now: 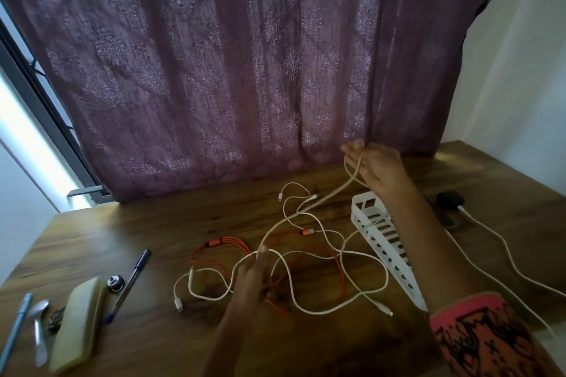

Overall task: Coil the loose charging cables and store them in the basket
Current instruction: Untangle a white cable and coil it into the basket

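Right hand (379, 171) holds white cable (330, 196) up; left hand (251, 280) touches it

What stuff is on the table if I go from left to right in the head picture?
Light blue pen → pale oblong case → dark blue pen → orange cable bundle → white slotted plastic basket → black plug adapter

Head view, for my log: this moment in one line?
right hand: holds white cable raised | left hand: touches it | basket: on table
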The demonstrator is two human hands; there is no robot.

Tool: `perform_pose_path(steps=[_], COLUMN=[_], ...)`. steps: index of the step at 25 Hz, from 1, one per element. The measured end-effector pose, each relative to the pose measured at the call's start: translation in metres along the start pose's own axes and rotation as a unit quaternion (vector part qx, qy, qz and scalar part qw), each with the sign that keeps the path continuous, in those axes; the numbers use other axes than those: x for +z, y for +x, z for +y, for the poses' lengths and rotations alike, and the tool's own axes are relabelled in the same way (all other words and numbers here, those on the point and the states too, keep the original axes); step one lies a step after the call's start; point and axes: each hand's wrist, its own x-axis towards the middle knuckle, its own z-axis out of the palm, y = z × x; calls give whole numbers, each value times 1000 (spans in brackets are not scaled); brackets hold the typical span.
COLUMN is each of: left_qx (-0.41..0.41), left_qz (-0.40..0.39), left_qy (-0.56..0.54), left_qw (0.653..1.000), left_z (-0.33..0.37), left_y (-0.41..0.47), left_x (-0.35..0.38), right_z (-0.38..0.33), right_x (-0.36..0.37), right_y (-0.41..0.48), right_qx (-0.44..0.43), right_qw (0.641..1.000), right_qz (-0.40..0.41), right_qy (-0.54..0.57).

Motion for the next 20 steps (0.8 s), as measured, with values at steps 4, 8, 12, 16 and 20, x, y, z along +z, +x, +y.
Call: perform_pose_path(steps=[4,8,12,16,20], left_qx=[23,85,106,145,207], left_qz=[-43,-88,-164,-208,-168], left_qy=[-85,-67,-82,-167,-230], left_qw=[995,990,977,953,936], left_z=[37,59,69,88,108], left_y=[-8,-17,-19,-23,-21], left_x=[5,12,12,12,11], right_z=[42,71,82,104,119], right_x=[3,13,25,27,19], right_y=[-4,-28,-60,-68,-85], right_qx=[-1,-42,-24,-25,-125], right_qw=[941,857,898,932,873], right_qz=[-55,-205,-289,-272,-276], right_qy=[-334,-470,-331,-240,-383])
